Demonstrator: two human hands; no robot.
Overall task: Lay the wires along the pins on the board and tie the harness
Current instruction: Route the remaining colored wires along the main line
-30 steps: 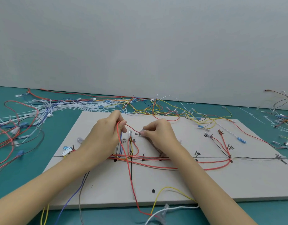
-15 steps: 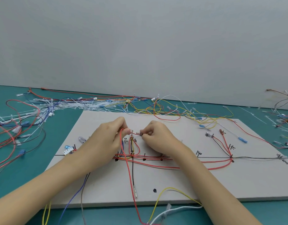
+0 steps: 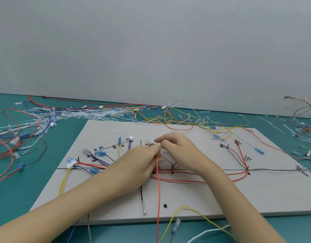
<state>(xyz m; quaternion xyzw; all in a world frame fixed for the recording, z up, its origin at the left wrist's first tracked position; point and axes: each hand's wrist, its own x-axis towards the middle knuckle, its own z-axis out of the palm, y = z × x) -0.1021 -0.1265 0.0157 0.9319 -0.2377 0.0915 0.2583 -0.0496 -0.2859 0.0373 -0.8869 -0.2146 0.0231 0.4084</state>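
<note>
Our hands meet over the board, both pinching the top end of a red wire.

Our left hand [image 3: 140, 160] and right hand [image 3: 175, 149] touch at the fingertips, each with fingers curled onto the red wire [image 3: 158, 186], which drops straight from them toward us and off the near edge of the board [image 3: 256, 199]. We judge the two-handed pinch is there to seat the wire's end at a marked spot beside the labels just beyond our fingers. Under our wrists the red bundle [image 3: 195, 181] runs rightward along the drawn line to a pin junction [image 3: 247, 168]. Left of our left hand lie blue terminals [image 3: 100, 153] and a white connector [image 3: 70, 163]. Beyond the board, loose wires and cable ties [image 3: 77, 114] litter the worktop [image 3: 19, 199].
</note>
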